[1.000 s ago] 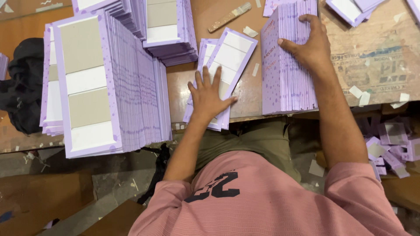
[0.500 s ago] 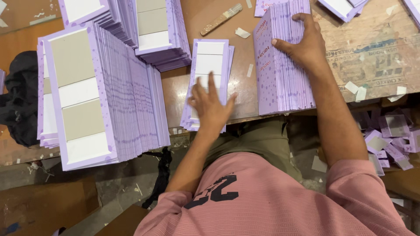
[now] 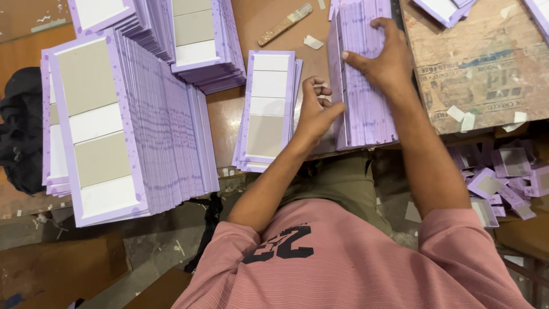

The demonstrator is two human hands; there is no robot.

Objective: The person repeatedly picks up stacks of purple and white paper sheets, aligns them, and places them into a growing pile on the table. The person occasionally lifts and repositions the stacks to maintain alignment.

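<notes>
Left hand (image 3: 317, 111): fingers curled, pinching the near edge of the upright stack (image 3: 363, 80), apparently separating a card.
Right hand (image 3: 386, 57): spread over stack, steadying it.
Stack: mid-bench (image 3: 240, 23), beside flat pile (image 3: 266, 109).

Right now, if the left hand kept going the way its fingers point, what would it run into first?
The left hand points toward the upright stack of lilac cards that the right hand steadies. Its fingertips already look to be at the stack's near face, so that stack comes first, though depth is hard to judge.
</notes>
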